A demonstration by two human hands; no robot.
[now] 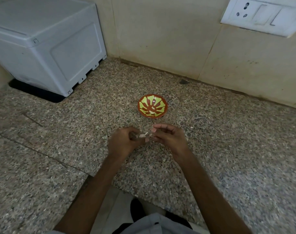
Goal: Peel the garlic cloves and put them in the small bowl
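speckled counter (228, 149): both hands' grip pinches a garlic clove (143, 135) near bowl (162, 114).

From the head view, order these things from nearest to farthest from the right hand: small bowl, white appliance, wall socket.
From the right hand:
1. small bowl, just beyond the hand on the counter.
2. wall socket, upper right on the wall.
3. white appliance, far left.

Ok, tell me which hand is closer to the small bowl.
Right. The right hand sits just below the bowl, slightly to its right; the left hand is lower and further left. Both pinch a garlic clove.
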